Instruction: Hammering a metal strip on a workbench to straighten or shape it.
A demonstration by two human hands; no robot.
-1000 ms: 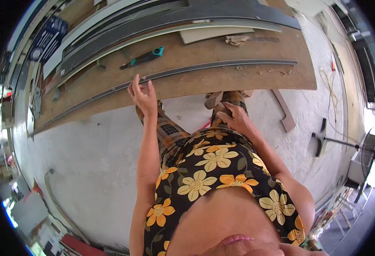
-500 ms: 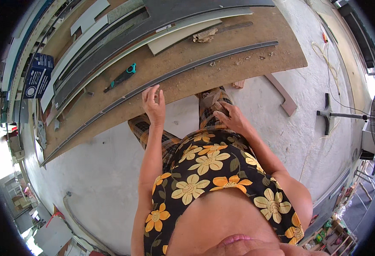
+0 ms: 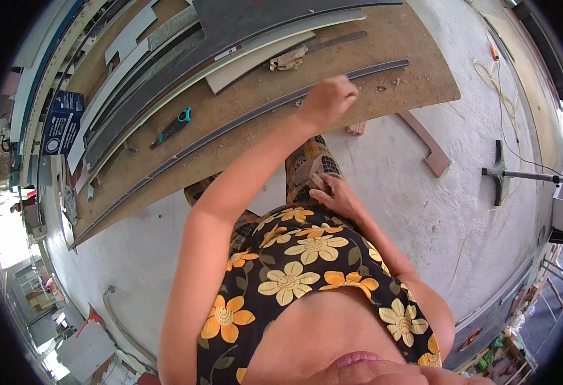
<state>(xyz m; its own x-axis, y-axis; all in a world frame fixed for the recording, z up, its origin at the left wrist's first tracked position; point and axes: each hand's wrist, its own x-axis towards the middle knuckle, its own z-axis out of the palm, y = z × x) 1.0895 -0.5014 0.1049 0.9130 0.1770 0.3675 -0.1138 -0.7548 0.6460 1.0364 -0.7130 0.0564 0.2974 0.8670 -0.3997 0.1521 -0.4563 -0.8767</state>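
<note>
At the far left there is one blue cardboard box with white print (image 3: 63, 125). Next to the right, one black and teal hand tool (image 3: 171, 129) is lying on the brown wooden surface (image 3: 416, 96). In front of it, one long narrow dark grey strip (image 3: 175, 157) goes in a curved line along the near side of this surface, from its left end almost to its right end. Farther back there is one crumpled light brown piece (image 3: 288, 59). Of the two hands, the left hand (image 3: 330, 101) is above the right part of the strip, closed in a loose fist; if it touches the strip, I cannot tell. The right hand (image 3: 336, 194) is at the thigh, over one plaid trouser leg (image 3: 305, 153), with fingers half bent; I cannot tell if they grip something. On the floor at right are one brown hooked flat piece (image 3: 426, 144) and, after it, one black stand foot (image 3: 498, 173)
</note>
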